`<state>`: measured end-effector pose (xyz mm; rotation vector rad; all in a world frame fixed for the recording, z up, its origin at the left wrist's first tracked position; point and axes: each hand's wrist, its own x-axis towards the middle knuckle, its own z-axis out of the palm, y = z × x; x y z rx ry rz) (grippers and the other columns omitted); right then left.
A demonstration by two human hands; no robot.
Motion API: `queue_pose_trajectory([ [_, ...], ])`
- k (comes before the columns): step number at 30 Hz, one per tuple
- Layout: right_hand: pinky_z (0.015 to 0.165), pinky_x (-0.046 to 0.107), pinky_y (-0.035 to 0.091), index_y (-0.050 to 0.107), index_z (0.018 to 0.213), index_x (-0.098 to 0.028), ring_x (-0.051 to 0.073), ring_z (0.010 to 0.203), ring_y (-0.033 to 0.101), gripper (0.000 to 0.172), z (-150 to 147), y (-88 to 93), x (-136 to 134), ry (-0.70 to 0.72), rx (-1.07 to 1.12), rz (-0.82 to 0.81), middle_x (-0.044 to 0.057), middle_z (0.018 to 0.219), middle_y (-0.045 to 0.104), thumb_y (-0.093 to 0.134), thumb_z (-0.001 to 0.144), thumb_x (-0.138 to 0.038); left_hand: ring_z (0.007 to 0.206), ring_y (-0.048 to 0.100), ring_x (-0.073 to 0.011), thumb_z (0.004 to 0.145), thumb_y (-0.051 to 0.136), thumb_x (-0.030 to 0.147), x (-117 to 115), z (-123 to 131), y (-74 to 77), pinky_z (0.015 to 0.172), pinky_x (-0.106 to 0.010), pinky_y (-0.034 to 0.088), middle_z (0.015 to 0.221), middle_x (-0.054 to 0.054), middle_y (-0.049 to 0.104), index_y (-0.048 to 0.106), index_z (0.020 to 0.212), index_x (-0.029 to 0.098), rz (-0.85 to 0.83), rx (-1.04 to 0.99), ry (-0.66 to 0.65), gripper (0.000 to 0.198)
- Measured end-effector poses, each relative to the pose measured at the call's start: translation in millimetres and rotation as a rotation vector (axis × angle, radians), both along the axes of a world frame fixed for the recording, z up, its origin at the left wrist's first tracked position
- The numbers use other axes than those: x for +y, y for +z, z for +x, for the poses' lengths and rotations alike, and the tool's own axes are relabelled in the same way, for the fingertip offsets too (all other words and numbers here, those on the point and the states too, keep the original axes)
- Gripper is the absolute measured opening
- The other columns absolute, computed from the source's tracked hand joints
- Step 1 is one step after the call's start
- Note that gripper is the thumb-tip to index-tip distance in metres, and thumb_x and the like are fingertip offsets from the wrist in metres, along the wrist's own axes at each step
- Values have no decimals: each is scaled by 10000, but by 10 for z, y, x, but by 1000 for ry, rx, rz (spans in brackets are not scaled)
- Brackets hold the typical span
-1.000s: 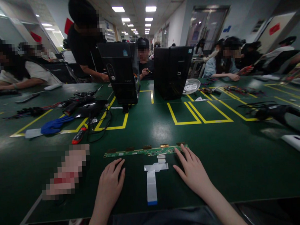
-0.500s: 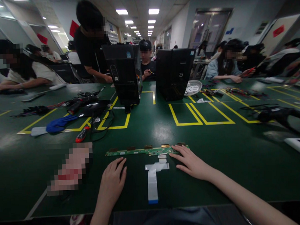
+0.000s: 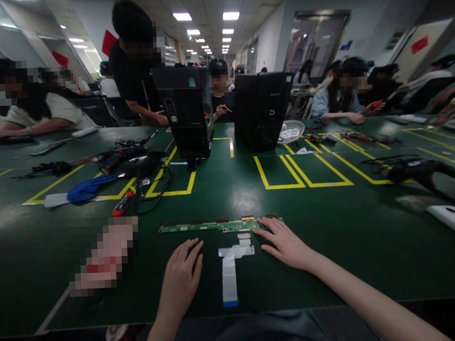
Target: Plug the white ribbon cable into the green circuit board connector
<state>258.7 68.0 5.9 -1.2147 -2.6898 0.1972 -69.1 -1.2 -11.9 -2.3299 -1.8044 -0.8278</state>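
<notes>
A long, narrow green circuit board [image 3: 200, 227] lies crosswise on the table in front of me. My right hand [image 3: 285, 242] rests with spread fingers at the board's right part, the fingertips over its edge. My left hand [image 3: 183, 267] is just below the board's left half, fingers loosely extended and holding nothing. Between my hands lies a white flat ribbon cable [image 3: 229, 278] with a blue end toward me. Its upper part bends sideways and reaches close to the board's lower edge.
Two black computer towers [image 3: 262, 111] stand across the green table. To the left lie a red-and-black screwdriver [image 3: 121, 205], a blue glove [image 3: 90, 189] and tangled black cables [image 3: 125, 155]. A white basket [image 3: 290, 131] sits behind the right tower. Several people work around the table.
My left hand has moved right, closer to the ribbon cable. My right hand stays at the board's right part. The view has shifted slightly.
</notes>
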Motion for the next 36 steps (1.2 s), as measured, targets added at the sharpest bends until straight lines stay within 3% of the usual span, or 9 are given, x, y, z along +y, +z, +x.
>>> queue_pose_trajectory([
  [5,1131,522,288,463,1424,-262,272,1393,324,500,-7,-27,0,-7,17,10,108,1508,371,400,974,-472,1207,546,-242,948,467,205,-77,662,142,1007,-448,490,1271,-85,623,585,1249,199,-84,-29,-250,324],
  [10,1129,525,283,443,1441,-265,275,1394,319,508,-2,-49,2,-13,12,20,122,1520,343,404,976,-464,1210,539,-265,922,527,196,-38,1006,181,1014,-461,487,1290,-112,612,554,1274,142,-146,1,-320,357],
  [19,1131,532,271,463,1429,-280,278,1397,312,510,3,-50,9,-12,26,10,115,1520,350,415,966,-490,1200,555,-275,935,502,231,-18,1070,87,1010,-478,489,1294,-127,606,522,1301,154,-142,7,-293,375],
  [36,1143,540,245,460,1430,-257,281,1412,288,516,-4,-29,7,-7,7,-11,128,1524,339,416,969,-482,1232,544,-284,945,490,250,33,1127,63,1041,-482,466,1312,-161,592,501,1314,101,-149,24,-281,399],
])
